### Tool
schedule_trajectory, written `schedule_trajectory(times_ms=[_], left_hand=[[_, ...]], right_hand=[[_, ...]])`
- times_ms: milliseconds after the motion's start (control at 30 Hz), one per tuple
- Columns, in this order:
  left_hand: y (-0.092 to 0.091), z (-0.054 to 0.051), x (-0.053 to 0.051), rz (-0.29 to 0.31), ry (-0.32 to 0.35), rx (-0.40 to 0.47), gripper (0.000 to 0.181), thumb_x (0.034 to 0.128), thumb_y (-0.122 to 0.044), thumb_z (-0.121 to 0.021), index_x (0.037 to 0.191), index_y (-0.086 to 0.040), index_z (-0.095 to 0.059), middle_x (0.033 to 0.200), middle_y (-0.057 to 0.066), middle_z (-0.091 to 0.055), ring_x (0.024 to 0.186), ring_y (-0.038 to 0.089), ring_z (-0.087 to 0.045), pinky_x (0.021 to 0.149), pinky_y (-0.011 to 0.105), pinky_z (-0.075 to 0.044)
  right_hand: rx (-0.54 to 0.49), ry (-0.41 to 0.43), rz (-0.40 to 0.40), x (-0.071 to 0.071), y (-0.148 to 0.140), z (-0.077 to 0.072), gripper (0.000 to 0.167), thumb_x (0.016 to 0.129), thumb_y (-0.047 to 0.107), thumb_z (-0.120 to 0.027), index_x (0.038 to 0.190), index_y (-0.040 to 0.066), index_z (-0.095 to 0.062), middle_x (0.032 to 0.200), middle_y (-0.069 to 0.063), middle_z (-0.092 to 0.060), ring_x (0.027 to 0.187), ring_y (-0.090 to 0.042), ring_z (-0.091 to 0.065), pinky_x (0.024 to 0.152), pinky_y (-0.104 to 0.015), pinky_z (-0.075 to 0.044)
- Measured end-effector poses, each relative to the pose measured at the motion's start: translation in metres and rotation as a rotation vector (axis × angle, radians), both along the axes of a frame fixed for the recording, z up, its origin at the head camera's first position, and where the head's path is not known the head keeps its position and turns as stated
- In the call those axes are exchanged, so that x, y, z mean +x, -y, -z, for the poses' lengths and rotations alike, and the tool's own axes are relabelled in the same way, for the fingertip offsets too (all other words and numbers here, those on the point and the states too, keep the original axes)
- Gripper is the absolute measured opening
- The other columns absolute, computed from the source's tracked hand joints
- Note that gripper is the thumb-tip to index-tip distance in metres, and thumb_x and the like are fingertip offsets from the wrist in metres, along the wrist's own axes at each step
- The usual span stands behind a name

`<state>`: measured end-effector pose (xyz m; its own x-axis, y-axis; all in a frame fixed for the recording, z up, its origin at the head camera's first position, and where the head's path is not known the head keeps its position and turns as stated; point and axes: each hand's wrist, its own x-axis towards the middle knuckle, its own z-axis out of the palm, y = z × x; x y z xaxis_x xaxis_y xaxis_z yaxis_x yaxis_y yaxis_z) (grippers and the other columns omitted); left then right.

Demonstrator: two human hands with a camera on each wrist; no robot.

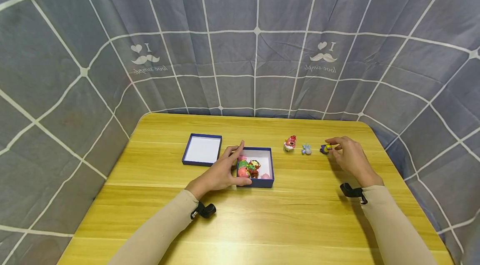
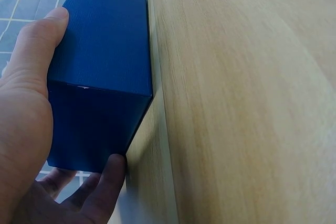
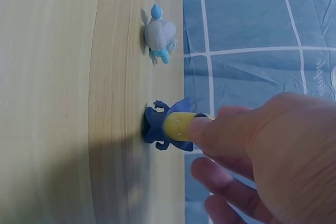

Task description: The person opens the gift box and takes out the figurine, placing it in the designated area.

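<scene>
My left hand [image 1: 222, 173] grips the left side of a small open blue box [image 1: 267, 183], thumb at its near wall and fingers toward the far side. In the left wrist view the box's plain blue outer walls [image 2: 102, 40] fill the grasp. Inside lie a pink and green figurine [image 1: 243, 172], a red-brown one [image 1: 254, 165] and a small pink piece [image 1: 265, 176]. Over at the right, my right hand [image 1: 352, 156] pinches the yellow head of a minion-like figurine [image 3: 177, 126] with a dark blue body and cape. Its base appears to touch the table.
Left of the box lies a white-lined blue lid [image 1: 202, 149]. Between the hands stand a pink figurine with a red top [image 1: 290, 143] and a small grey-blue figurine [image 1: 306, 149]. A grey checked curtain [image 1: 232, 56] hangs behind the wooden table [image 1: 292, 219].
</scene>
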<state>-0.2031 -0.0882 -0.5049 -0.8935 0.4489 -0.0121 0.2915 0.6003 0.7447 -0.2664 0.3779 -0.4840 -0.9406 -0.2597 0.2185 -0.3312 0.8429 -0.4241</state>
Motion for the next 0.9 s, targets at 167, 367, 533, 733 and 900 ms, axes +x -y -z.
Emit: schedule_trajectory(times_ms=[167, 367, 533, 733, 900], left_hand=[[0.000, 0.000, 0.000, 0.004, -0.010, -0.007, 0.130, 0.0973, -0.050, -0.097, 0.190, -0.019, -0.010, 0.187, 0.014, -0.031, 0.160, 0.040, -0.055, 0.136, 0.062, -0.046], [0.000, 0.000, 0.000, 0.005, -0.007, -0.008, 0.131, 0.0974, -0.051, -0.097, 0.189, -0.022, -0.009, 0.188, 0.013, -0.030, 0.161, 0.040, -0.055, 0.136, 0.061, -0.046], [0.001, 0.000, 0.000, 0.005, -0.007, -0.001, 0.131, 0.0970, -0.051, -0.097, 0.189, -0.025, -0.007, 0.189, 0.013, -0.029, 0.162, 0.039, -0.054, 0.136, 0.060, -0.046], [0.000, 0.000, 0.000, 0.006, -0.007, -0.002, 0.132, 0.0972, -0.051, -0.097, 0.189, -0.023, -0.007, 0.189, 0.013, -0.028, 0.162, 0.039, -0.054, 0.137, 0.060, -0.046], [0.000, 0.000, 0.000, 0.003, -0.009, -0.001, 0.132, 0.0968, -0.049, -0.098, 0.189, -0.017, -0.010, 0.189, 0.014, -0.028, 0.164, 0.040, -0.052, 0.138, 0.060, -0.044]], right_hand=[[-0.005, -0.023, 0.005, 0.003, 0.002, -0.001, 0.036, 0.105, -0.002, -0.081, 0.141, -0.003, -0.079, 0.134, -0.038, -0.075, 0.115, -0.058, -0.078, 0.091, -0.072, -0.065], [-0.008, -0.085, 0.009, 0.007, 0.005, -0.003, 0.035, 0.105, 0.001, -0.083, 0.140, -0.003, -0.081, 0.133, -0.037, -0.076, 0.113, -0.054, -0.079, 0.091, -0.072, -0.064], [-0.023, -0.118, 0.014, 0.008, 0.008, -0.004, 0.034, 0.104, 0.003, -0.085, 0.137, -0.003, -0.082, 0.132, -0.036, -0.077, 0.112, -0.053, -0.078, 0.090, -0.073, -0.063], [-0.047, -0.119, 0.033, 0.012, 0.013, -0.008, 0.032, 0.105, 0.007, -0.086, 0.136, -0.001, -0.083, 0.132, -0.034, -0.078, 0.113, -0.053, -0.078, 0.091, -0.072, -0.063], [-0.051, -0.142, 0.033, 0.014, 0.018, -0.011, 0.031, 0.104, 0.006, -0.087, 0.134, 0.000, -0.084, 0.130, -0.034, -0.078, 0.112, -0.052, -0.079, 0.089, -0.072, -0.063]])
